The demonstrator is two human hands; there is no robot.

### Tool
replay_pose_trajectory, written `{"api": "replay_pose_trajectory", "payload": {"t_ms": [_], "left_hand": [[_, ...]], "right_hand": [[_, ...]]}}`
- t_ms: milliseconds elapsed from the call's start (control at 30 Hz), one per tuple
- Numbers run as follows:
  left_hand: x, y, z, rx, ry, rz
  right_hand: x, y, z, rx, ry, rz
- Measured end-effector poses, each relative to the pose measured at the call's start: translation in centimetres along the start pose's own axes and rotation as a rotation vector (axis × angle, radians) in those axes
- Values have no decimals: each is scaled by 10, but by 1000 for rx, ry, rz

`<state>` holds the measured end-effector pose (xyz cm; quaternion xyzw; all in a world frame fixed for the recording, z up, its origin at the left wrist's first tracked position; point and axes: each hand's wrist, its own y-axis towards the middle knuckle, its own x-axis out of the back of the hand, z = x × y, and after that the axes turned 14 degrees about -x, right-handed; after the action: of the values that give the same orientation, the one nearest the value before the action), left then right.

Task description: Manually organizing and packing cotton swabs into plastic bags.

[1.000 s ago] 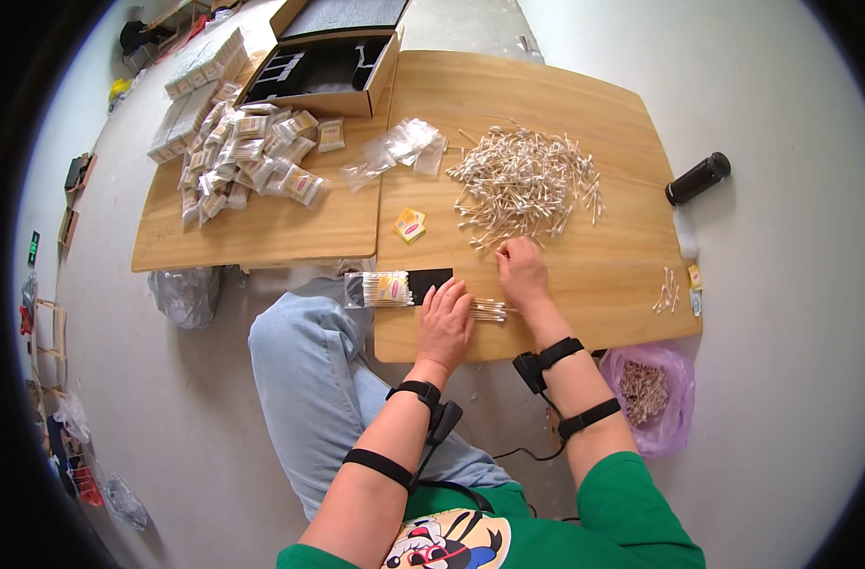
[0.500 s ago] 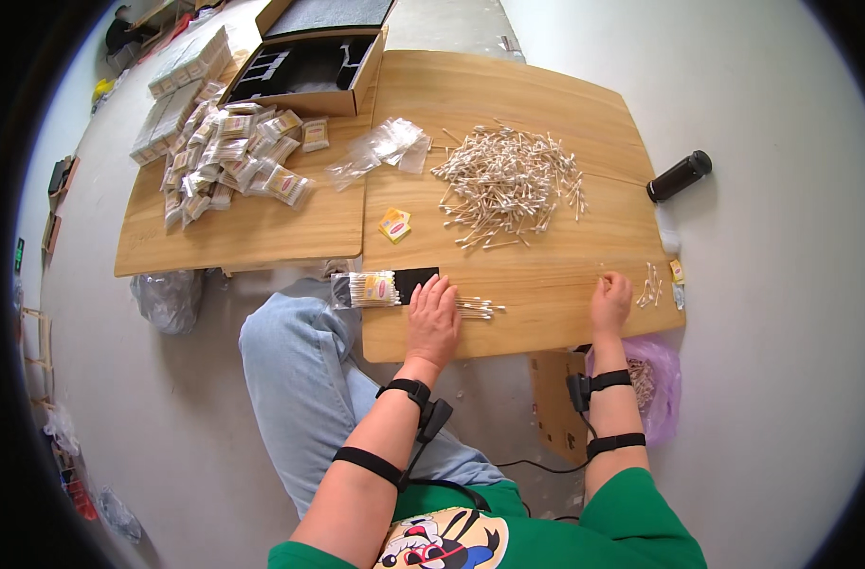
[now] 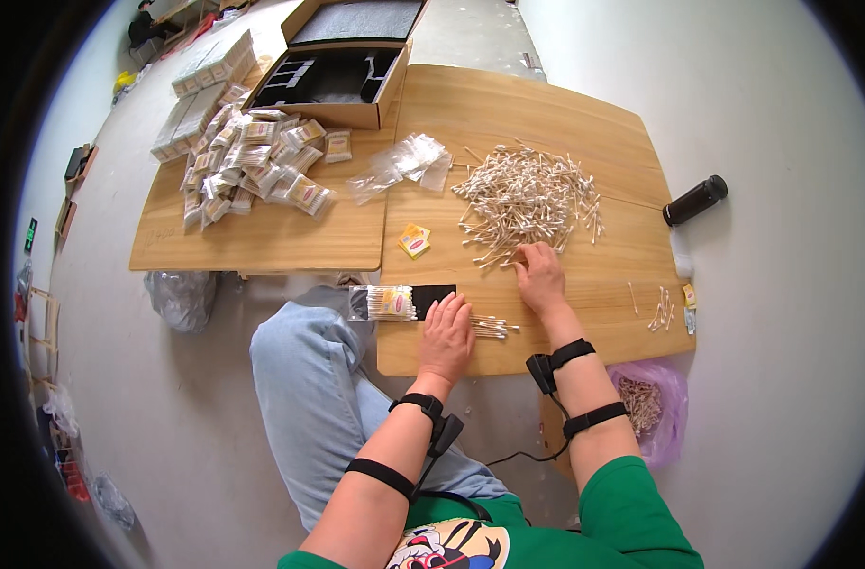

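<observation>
Head view: right grip (image 3: 538,277) spread, touching cotton swab pile (image 3: 527,194) edge.

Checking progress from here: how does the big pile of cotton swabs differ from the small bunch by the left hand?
The big pile of cotton swabs is loose and scattered, sticks crossing every way; the small bunch lies gathered, sticks roughly parallel. The pile holds far more swabs than the bunch. The right hand touches the pile's near edge, while the bunch lies beside the left hand. Both rest on the wooden table and look like the same pale swabs.
</observation>
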<state>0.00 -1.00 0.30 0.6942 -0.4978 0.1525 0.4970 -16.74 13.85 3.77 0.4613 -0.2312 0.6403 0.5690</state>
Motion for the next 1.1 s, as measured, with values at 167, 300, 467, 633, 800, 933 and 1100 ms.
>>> {"api": "replay_pose_trajectory", "payload": {"t_ms": [167,300,467,633,800,933,1100], "left_hand": [[2,1,-1,3,8,-3],[4,3,-1,12,-1,11],[2,1,-2,9,-12,5],[5,2,-2,21,-19,25],[0,1,1,12,-3,16],[-2,3,-2,18,-17,23],[2,1,0,15,21,36]], "right_hand": [[1,-10,4,4,-31,6],[3,-1,8,-21,-35,1],[1,4,4,-2,-70,15],[0,-14,12,11,-33,30],[-8,-38,25,6,141,137],[0,-34,15,-105,191,57],[5,-35,20,-12,128,108]]}}
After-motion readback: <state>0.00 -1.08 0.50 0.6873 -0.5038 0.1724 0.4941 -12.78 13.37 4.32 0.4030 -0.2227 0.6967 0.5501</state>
